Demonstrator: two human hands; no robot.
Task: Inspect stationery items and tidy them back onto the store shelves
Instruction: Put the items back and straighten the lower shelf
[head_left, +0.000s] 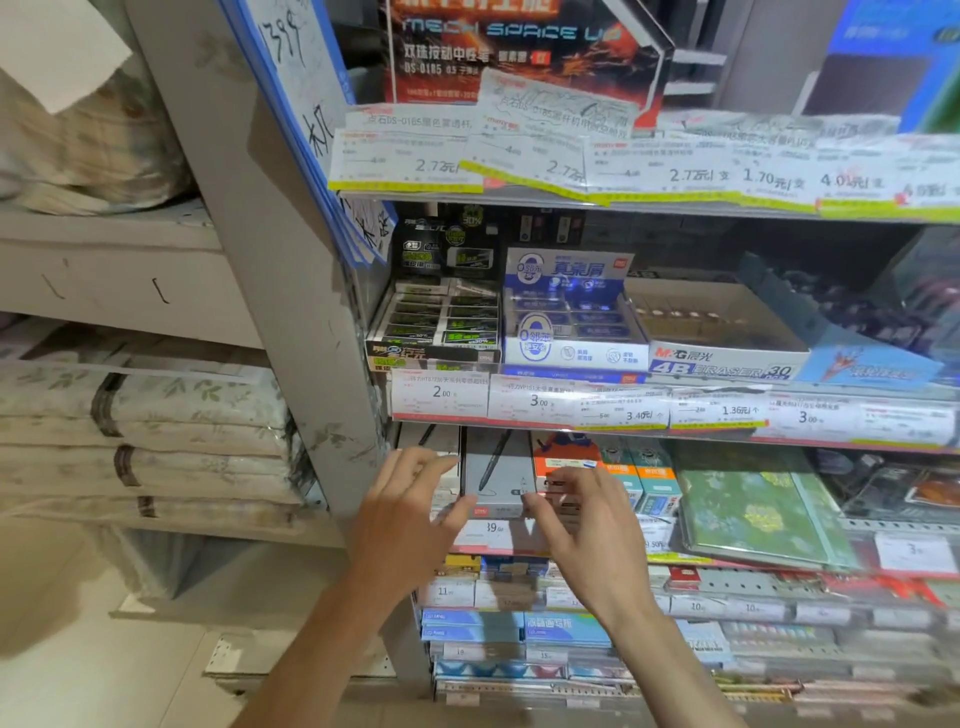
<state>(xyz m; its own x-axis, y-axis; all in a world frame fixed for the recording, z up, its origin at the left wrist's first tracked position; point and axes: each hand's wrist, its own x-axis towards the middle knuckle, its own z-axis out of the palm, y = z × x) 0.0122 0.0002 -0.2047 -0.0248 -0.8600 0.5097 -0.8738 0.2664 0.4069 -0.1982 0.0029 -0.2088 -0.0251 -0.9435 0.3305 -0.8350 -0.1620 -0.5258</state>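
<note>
Hands, left (415, 512) and right (582, 525), fingers spread, flank grey pen box (496, 475) on shelf, thumbs touching it.

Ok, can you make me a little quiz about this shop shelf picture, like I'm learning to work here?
1. True or false: both hands are at the grey pen box.
2. Which box stands right of the blue-and-white eraser box? A) the black-and-green eraser box B) the 4B eraser box C) the green notebook
3. Fill in: the green notebook is on the ___ shelf as the grey pen box.

Key
1. True: the left hand touches its left side, the right hand its right.
2. B
3. same
</note>
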